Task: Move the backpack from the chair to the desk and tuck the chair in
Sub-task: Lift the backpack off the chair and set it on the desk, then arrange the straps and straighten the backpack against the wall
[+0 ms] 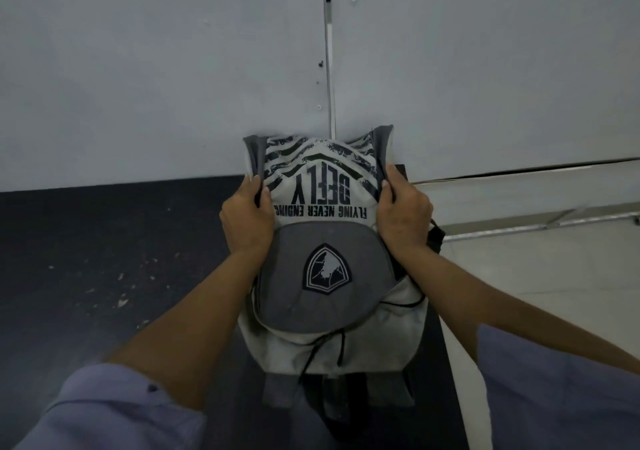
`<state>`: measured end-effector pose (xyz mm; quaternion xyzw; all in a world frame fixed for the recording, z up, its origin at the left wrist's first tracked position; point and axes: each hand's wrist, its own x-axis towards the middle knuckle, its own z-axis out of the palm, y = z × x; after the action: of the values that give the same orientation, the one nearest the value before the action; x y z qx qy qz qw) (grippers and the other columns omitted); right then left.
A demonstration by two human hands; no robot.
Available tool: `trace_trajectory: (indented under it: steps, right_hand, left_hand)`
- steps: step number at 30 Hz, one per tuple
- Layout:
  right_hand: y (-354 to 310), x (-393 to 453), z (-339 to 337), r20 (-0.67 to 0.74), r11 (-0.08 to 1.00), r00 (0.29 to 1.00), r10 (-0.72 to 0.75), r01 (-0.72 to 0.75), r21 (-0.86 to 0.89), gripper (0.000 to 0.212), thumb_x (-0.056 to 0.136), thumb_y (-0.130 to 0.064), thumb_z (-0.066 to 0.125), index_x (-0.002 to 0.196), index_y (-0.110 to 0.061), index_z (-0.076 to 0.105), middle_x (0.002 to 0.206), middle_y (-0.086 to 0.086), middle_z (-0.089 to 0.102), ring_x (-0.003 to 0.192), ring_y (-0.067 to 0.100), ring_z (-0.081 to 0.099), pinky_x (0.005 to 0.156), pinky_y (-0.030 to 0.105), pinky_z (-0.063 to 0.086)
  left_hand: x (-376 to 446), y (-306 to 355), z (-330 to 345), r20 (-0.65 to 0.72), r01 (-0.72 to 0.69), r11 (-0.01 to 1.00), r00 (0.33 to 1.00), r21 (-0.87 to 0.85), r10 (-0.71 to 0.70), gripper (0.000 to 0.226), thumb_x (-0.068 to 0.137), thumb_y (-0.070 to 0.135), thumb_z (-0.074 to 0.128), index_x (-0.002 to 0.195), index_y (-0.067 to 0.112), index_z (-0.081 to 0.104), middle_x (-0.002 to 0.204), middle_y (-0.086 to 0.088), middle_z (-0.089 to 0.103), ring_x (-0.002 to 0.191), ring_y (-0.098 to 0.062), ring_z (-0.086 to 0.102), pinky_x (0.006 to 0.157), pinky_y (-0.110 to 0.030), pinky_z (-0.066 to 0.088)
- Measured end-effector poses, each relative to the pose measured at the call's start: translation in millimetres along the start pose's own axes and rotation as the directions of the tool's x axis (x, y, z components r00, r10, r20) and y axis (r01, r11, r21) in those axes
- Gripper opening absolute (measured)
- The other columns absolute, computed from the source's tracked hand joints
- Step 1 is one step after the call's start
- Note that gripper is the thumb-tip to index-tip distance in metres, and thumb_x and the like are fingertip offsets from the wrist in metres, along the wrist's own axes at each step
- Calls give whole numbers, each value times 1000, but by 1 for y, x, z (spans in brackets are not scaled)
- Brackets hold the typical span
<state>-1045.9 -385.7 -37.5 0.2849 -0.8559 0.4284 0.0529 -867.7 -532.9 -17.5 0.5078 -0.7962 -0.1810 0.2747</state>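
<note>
A grey and white backpack [325, 276] with black stripes, upside-down lettering and a shield badge fills the middle of the view. Its bottom end points away from me toward the wall, its straps hang near me. My left hand [247, 219] grips its left side. My right hand [403, 214] grips its right side. The backpack lies over a dark flat surface [104, 259] that looks like the desk; I cannot tell whether it rests on it or is held just above. The chair is out of view.
A pale grey wall [173, 69] with a vertical seam stands right behind the backpack. To the right lies a light floor [536, 259] with a metal rail. White flecks mark the dark surface on the left.
</note>
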Motion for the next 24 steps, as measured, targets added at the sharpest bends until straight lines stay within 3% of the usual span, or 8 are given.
trace_trajectory:
  steps: [3,5,9,15,17,20,22,24]
  right_hand:
    - [7,2,15,34,999,999,30,-29,-26,36,96,-6,60,132,-13,67,94,18,77,76,36,71,69,38,57]
    - [10,0,23,85,998,996,32,-27,-60,37,98,-7,58,134,-13,65,95,18,76,78,36,70,67,37,55]
    - [14,-12,32,193,994,980,48,-27,-110,40,101,-8,54,140,-13,60,111,17,75,90,36,71,74,40,56]
    - [13,-13,34,339,987,936,93,-42,-155,48,98,-5,55,146,-7,53,146,16,57,130,34,58,106,38,47]
    - [8,-13,29,373,987,921,113,-61,-150,49,99,-7,54,148,-6,49,151,16,52,136,33,52,112,40,44]
    - [2,-15,20,380,985,916,132,-78,-155,51,100,-10,54,150,-9,46,155,16,46,140,33,46,114,43,41]
    - [-3,-16,12,378,980,914,147,-84,-180,52,101,-14,55,152,-12,44,157,17,43,143,33,42,117,44,38]
    - [-7,-19,2,374,980,915,149,-86,-181,51,100,-17,56,150,-14,47,157,16,44,143,32,43,116,44,39]
  left_hand:
    - [5,-14,16,38,-32,999,999,-14,33,16,96,15,63,106,5,72,101,-12,75,80,-29,71,70,-26,48]
    - [3,-22,26,87,-56,998,995,-16,57,16,94,13,67,107,7,73,103,-12,75,82,-28,73,74,-33,57]
    - [-1,-34,40,217,-91,996,972,14,86,25,91,9,70,116,5,71,123,-13,71,94,-35,72,82,-43,59]
    - [1,-32,34,429,-155,978,900,141,81,32,97,15,59,125,1,57,146,-16,49,109,-43,62,89,-53,55]
    - [-3,-21,32,430,-95,976,903,195,2,47,99,23,57,136,-3,48,156,-24,32,126,-44,52,101,-53,49]
    - [-11,-3,28,409,-100,969,912,227,-2,73,100,37,54,156,3,22,165,-26,6,151,-43,14,120,-58,25]
    - [-15,10,26,410,-192,957,908,217,89,74,100,40,53,157,9,18,167,-20,2,155,-36,2,122,-59,14]
    - [-16,23,25,433,-274,948,883,159,182,67,101,40,51,156,10,26,167,-19,10,155,-34,6,124,-56,16]
